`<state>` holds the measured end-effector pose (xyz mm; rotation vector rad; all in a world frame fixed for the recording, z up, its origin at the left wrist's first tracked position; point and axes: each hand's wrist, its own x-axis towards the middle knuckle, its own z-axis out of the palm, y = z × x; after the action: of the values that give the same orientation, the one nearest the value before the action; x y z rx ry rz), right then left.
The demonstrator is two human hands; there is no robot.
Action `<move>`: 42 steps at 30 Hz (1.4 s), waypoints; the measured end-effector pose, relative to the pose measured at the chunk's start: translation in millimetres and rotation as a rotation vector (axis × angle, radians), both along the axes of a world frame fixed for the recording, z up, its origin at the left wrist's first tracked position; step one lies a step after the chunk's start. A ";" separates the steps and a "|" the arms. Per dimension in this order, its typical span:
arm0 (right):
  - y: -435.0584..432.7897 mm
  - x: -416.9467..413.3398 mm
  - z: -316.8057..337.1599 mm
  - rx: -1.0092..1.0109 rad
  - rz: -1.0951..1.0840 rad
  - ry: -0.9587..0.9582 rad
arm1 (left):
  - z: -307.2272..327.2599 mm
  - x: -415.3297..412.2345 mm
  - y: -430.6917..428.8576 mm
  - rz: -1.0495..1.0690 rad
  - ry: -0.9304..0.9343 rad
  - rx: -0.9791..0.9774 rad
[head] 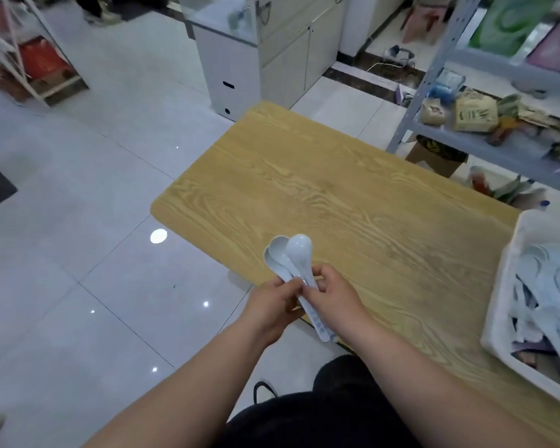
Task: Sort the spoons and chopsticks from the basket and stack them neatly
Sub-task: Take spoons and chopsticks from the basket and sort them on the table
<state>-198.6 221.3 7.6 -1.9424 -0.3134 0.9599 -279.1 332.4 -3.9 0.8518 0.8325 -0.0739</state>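
white spoons (287,253) fanned, bowls uneven, at the table (337,195) near edge | our left hand (272,305) and right hand (333,292) both pinch the handles | more lie in the basket (503,286) at right | risk: slick handles slide apart, one drops onto the tile floor (110,221)

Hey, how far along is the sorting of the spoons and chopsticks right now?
Early on. Done: no stack lies on the wooden table yet. In hand: the left hand and right hand grip a few white spoons by the handles, bowls overlapping, above the table's near corner. Left: the white basket holds many loose spoons to sort; chopsticks cannot be made out in it.
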 end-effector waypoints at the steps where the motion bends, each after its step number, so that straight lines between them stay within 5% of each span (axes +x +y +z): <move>1: 7.1 0.4 -2.7 -0.011 0.022 -0.001 | -4.7 0.9 4.5 0.025 0.019 0.007; 13: 107.4 53.0 -14.6 -0.016 0.224 -0.024 | -14.2 42.5 104.0 0.147 0.186 0.214; 19: 163.8 72.2 -30.9 0.003 0.152 -0.019 | -36.0 54.0 159.3 0.219 0.277 0.203; 30: 326.3 115.5 -79.2 -0.121 -0.125 0.220 | -93.4 118.9 329.6 -0.137 0.347 0.250; 37: 396.9 157.7 -111.7 -0.244 -0.404 0.213 | -124.0 183.3 416.1 -0.477 0.399 0.600; 42: 401.2 163.3 -113.3 -0.377 -0.297 0.014 | -120.6 189.4 425.6 -0.686 0.288 0.859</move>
<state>-35.3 622.5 -105.7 -2.2406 0.1765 0.8782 -89.7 758.0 -124.6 1.9539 0.8017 -0.4739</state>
